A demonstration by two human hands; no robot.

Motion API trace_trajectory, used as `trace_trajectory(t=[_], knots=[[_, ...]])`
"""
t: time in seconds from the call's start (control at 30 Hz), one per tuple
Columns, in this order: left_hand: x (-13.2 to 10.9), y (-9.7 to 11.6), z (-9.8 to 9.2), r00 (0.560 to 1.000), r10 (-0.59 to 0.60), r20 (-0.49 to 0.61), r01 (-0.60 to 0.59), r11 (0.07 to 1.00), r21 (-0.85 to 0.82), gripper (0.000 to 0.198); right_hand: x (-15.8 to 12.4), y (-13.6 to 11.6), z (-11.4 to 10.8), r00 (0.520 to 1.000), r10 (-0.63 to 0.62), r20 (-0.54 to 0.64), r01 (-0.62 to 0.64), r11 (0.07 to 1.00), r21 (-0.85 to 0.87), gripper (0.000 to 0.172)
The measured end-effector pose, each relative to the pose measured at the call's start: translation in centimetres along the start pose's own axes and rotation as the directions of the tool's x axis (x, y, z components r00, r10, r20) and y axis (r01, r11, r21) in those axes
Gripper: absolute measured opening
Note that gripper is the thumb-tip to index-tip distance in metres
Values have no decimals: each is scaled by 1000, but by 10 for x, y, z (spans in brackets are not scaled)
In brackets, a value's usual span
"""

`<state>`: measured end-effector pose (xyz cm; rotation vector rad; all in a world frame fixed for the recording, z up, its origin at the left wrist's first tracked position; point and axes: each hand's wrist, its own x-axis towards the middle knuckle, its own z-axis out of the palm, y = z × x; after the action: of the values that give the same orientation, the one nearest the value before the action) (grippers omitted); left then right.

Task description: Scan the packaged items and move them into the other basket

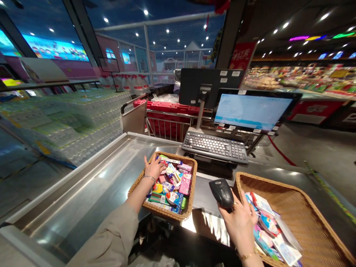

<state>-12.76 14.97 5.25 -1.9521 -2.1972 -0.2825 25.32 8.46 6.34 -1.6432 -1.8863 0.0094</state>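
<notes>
My left hand reaches over the near wicker basket, its fingers spread on top of the packets with nothing clearly held. That basket is full of small bright retail packs, including a pink box. My right hand is shut on a black handheld barcode scanner, above the counter's edge. Just right of that hand is a second wicker basket, holding flat packaged goods in a loose pile at its left side.
A steel checkout counter runs under both baskets. Behind them stand a keyboard and a lit monitor. A shopping cart holding a red crate stands beyond, with shrink-wrapped bottled water at the left.
</notes>
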Motion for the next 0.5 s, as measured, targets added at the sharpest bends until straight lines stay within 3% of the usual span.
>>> trace_trajectory(t=[0.3,0.5], knots=[[-14,5,-5,998,18,60,-19,1000,15,45,3,-7,-4,1000,-12,-11,12,1000,6,42],[-11,9,-7,992,-47,113,43,998,36,38,0,-4,-5,1000,0,-19,0,1000,-5,42]])
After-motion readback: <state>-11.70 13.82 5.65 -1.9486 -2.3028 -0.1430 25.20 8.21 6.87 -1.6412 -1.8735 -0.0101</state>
